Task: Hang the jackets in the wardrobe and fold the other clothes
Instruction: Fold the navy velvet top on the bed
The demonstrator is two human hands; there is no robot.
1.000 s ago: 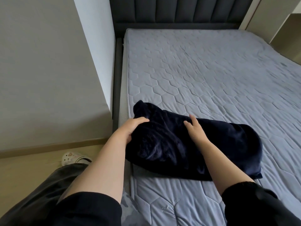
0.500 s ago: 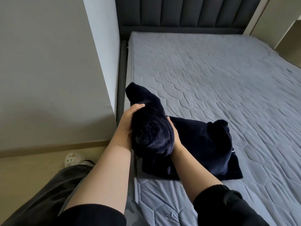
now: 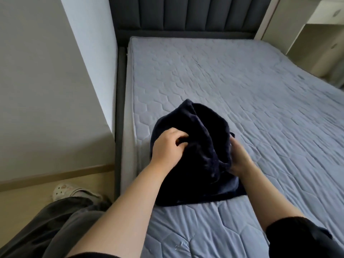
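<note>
Now the navy fleece (image 3: 202, 138) is clutched by left hand (image 3: 167, 146) and right hand (image 3: 240, 158). Unpressed, its bulky fold could be undone.

Both forearms are bare from the wrists back. Behind the right hand (image 3: 239, 159), well up the forearm, a black sleeve (image 3: 297, 239) is bunched in thick, soft folds, and its cuff forms a rounded roll. Behind the left hand (image 3: 167, 146), a second black sleeve (image 3: 100, 256) shows only as a thin dark strip at the lower edge of the view. Below and to the left of the left hand, loose dark grey trousers (image 3: 55, 220) cover the leg, the cloth lying in long, broad creases with a faint sheen. Past the trouser hem, further left of that hand, is a white clog-style shoe (image 3: 63, 189). It has round holes across its top and small decorations too small to make out.
</note>
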